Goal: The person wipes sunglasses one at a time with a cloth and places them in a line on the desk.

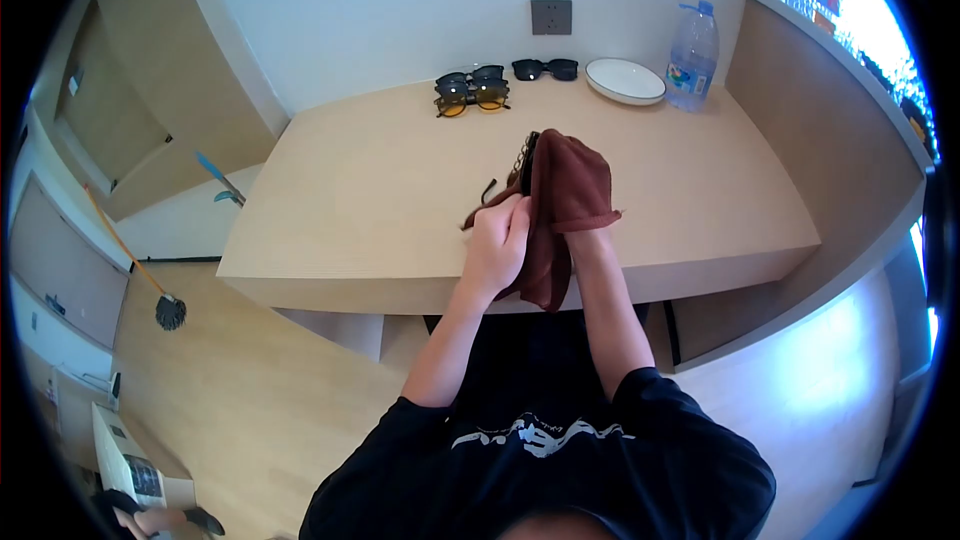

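Note:
A maroon cloth [580, 180] is bunched up over the front half of the desk. My left hand [498, 240] is closed around a dark pair of glasses [530, 155] and a fold of this cloth. One thin temple arm [488, 190] sticks out to the left of the glasses, and a chain [522, 158] shows along their upper edge. The cloth covers my right hand [588, 238] nearly to the wrist, so its fingers are hidden. It is right beside the glasses. Part of the cloth hangs down between my wrists, over the desk's front edge.
Several sunglasses [471, 98] lie at the back left of the desk [350, 200], with another dark pair [545, 69] beside them. A white plate [625, 82] and a plastic bottle [692, 58] stand back right. A side panel [820, 90] bounds the right. A mop [170, 311] stands left.

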A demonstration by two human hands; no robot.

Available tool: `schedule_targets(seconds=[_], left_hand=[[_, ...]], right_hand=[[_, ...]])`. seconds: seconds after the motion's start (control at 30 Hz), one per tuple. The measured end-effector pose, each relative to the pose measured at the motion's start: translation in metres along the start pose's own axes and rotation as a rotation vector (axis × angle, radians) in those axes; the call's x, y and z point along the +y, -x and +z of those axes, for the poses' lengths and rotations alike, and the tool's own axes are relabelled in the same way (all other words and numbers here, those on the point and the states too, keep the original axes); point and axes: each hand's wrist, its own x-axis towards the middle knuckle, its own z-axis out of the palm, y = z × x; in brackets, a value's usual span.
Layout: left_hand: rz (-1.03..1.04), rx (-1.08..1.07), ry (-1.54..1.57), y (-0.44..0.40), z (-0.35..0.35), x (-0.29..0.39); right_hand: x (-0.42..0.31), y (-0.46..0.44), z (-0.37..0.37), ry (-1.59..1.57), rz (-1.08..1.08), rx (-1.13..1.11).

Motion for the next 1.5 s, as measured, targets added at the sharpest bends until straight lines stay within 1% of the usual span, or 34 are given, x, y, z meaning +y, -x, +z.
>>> schedule_targets(seconds=[0.07, 0.1, 0.17, 0.2, 0.23, 0.27, 0.3, 0.33, 0.4, 0.43, 0.47, 0.5, 0.53, 0.6, 0.63, 0.7, 0.73, 0.77, 0.8, 0.83, 0.87, 0.93, 0.97, 1.03, 1.07, 1.1, 1.17, 1.2, 1.27, 1.3, 1.37, 1.4, 1.47, 1.5], left_hand=[[-0.037, 0.033, 0.028, 0.001, -0.003, -0.003], [-0.080, 0.050, 0.057, 0.005, -0.004, -0.005], [-0.087, 0.075, 0.085, 0.009, -0.007, -0.017], [-0.088, 0.070, 0.075, 0.010, -0.007, -0.021], [-0.090, 0.064, 0.065, 0.008, -0.007, -0.017], [-0.089, 0.065, 0.071, 0.007, -0.005, -0.012], [-0.068, 0.041, -0.002, 0.007, -0.003, -0.006], [-0.046, 0.015, -0.076, 0.006, -0.002, 0.000], [-0.061, 0.009, -0.072, 0.007, -0.001, 0.001], [-0.082, 0.005, -0.070, 0.008, -0.001, 0.000], [-0.083, 0.006, -0.071, 0.008, -0.002, -0.003], [-0.097, 0.017, -0.007, 0.008, -0.004, -0.007], [-0.114, 0.027, 0.057, 0.010, -0.005, -0.010], [-0.106, 0.028, 0.075, 0.010, -0.006, -0.017], [-0.088, 0.031, 0.094, 0.012, -0.006, -0.017], [-0.103, 0.007, 0.073, 0.014, -0.005, -0.011], [-0.106, -0.013, 0.051, 0.011, -0.006, -0.008], [-0.096, -0.012, 0.048, 0.008, -0.007, -0.009], [-0.099, -0.024, 0.037, 0.008, -0.008, -0.012], [-0.107, -0.036, 0.026, 0.008, -0.010, -0.011], [-0.107, -0.035, 0.023, 0.007, -0.010, -0.011], [-0.113, -0.011, 0.076, 0.010, -0.010, -0.009], [-0.119, -0.008, 0.078, 0.011, -0.009, -0.015], [-0.086, 0.086, 0.199, 0.012, -0.007, -0.030], [-0.106, 0.080, 0.279, 0.013, -0.008, -0.021], [-0.100, 0.080, 0.284, 0.012, -0.007, -0.018], [-0.091, 0.045, 0.212, 0.011, -0.007, -0.014], [-0.079, 0.046, 0.211, 0.009, -0.008, -0.014], [-0.127, 0.051, 0.205, 0.008, -0.011, -0.018], [-0.121, 0.050, 0.202, 0.008, -0.011, -0.019], [-0.119, 0.109, 0.227, 0.010, -0.011, -0.020], [-0.122, 0.110, 0.227, 0.010, -0.011, -0.020], [-0.108, 0.177, 0.252, 0.010, -0.010, -0.018], [-0.111, 0.178, 0.258, 0.011, -0.009, -0.016]], right_hand=[[0.001, 0.005, 0.012, -0.243, 0.026, 0.112], [0.003, 0.009, 0.015, -0.246, 0.027, 0.103], [-0.001, 0.012, 0.009, 0.117, -0.396, -0.032], [-0.008, 0.017, 0.005, 0.329, -0.268, -0.243], [-0.008, 0.016, -0.003, 0.335, -0.269, -0.245], [-0.005, 0.015, -0.010, 0.273, -0.340, -0.232], [-0.002, 0.015, -0.015, 0.209, -0.411, -0.220], [0.006, 0.013, -0.005, 0.212, -0.410, -0.222], [0.029, 0.003, 0.025, -0.760, 0.376, 0.094], [0.024, -0.001, 0.021, -0.759, 0.374, 0.093], [0.015, -0.006, 0.013, -0.750, 0.398, 0.022], [0.009, -0.007, 0.009, -0.742, 0.425, -0.050], [0.011, -0.003, 0.012, -0.743, 0.430, -0.053], [0.019, 0.012, 0.017, 0.011, -0.473, 0.080], [0.019, 0.019, 0.016, 0.009, -0.465, 0.071], [0.017, 0.027, 0.013, 0.168, -0.454, -0.044], [0.010, 0.023, 0.001, 0.149, -0.474, 0.040], [0.017, 0.018, 0.008, 0.150, -0.479, 0.049], [0.030, 0.015, 0.023, -0.399, -0.165, 0.018], [0.025, 0.008, 0.024, -0.937, 0.169, -0.020], [0.023, 0.004, 0.021, -0.940, 0.168, -0.021], [0.012, 0.002, 0.015, -0.707, 0.205, -0.096], [0.012, 0.007, 0.023, -0.707, 0.208, -0.103], [0.012, 0.024, 0.045, 0.154, -0.142, 0.023], [-0.016, 0.022, 0.030, 0.162, 0.099, -0.151], [-0.013, 0.023, 0.026, 0.169, 0.096, -0.147], [0.000, 0.021, 0.017, 0.304, -0.235, 0.000], [0.010, 0.015, 0.022, 0.306, -0.241, 0.010], [0.018, 0.001, 0.032, -0.597, -0.042, 0.086], [0.022, 0.000, 0.035, -0.599, -0.046, 0.091], [0.009, -0.002, 0.025, -0.467, -0.094, 0.079], [0.010, 0.004, 0.029, -0.468, -0.092, 0.076], [0.015, 0.018, 0.036, 0.216, -0.334, 0.107], [0.017, 0.025, 0.038, 0.221, -0.334, 0.102]])
